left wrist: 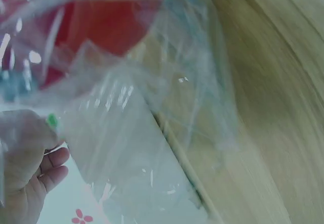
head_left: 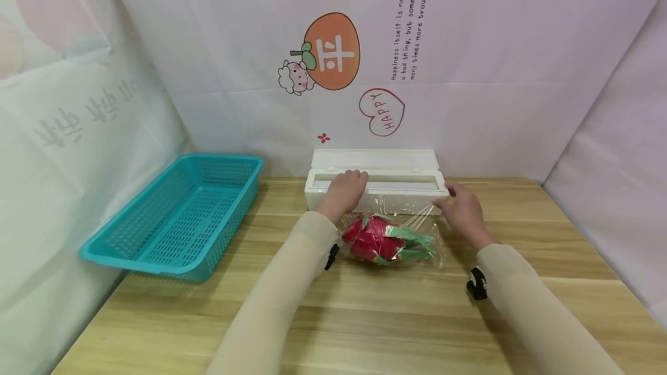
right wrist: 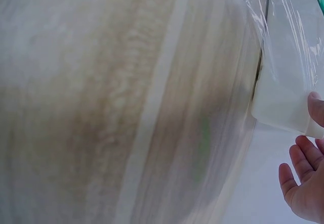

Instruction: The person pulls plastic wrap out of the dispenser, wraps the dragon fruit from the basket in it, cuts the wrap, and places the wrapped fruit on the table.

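Note:
A toy dragon fruit (head_left: 376,239), red with green leaf tips, lies on the table under clear plastic wrap (head_left: 417,221). The wrap runs from it to the front of a long white wrap dispenser box (head_left: 375,202), whose lid stands up. My left hand (head_left: 345,192) reaches over the fruit's left end, its fingers curled over the box's front edge. In the left wrist view, wrap partly veils that hand (left wrist: 30,158). At the box's right end, my right hand (head_left: 462,212) grips the corner, thumb (right wrist: 318,110) on the front and fingers round the end.
A teal plastic basket (head_left: 229,230) stands at the left of the wooden table (head_left: 375,328). White printed cloth (head_left: 234,45) hangs behind and at both sides. The box stands close to the back cloth.

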{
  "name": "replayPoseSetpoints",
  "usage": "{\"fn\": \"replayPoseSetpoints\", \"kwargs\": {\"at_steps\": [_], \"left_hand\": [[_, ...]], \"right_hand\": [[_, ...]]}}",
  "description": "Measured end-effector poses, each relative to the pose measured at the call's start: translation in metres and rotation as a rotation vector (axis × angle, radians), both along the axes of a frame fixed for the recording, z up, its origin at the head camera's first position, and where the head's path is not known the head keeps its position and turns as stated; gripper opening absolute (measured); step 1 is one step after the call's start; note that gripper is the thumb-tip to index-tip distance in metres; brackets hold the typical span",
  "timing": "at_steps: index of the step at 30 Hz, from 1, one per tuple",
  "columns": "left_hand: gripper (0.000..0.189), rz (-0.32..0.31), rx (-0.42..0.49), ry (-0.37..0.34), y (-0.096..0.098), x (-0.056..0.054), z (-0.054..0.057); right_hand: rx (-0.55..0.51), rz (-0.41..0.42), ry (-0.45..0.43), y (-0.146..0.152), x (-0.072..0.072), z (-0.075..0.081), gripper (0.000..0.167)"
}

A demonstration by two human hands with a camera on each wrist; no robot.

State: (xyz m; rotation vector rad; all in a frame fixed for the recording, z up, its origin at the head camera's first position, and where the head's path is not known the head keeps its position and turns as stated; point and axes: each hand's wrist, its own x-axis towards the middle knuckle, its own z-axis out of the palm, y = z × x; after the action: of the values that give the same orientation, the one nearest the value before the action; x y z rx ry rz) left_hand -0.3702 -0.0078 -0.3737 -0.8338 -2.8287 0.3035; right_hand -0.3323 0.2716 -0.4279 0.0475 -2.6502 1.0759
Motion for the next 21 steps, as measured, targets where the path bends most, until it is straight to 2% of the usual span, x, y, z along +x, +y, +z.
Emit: {"fn": "replayPoseSetpoints", "kwargs": {"at_steps": [6,21], "left_hand": [[0.035,-0.017,0.001,-0.003,-0.012,-0.004,-0.002],[0.027,-0.070,0.029,0.069,-0.040,-0.014,-0.012]], "right_hand": [[-0.012,0.004,-0.009,-0.001,0.000,0.002,0.058],[-0.005,0.000,-0.008,0.000,0.000,0.002,0.058]]}}
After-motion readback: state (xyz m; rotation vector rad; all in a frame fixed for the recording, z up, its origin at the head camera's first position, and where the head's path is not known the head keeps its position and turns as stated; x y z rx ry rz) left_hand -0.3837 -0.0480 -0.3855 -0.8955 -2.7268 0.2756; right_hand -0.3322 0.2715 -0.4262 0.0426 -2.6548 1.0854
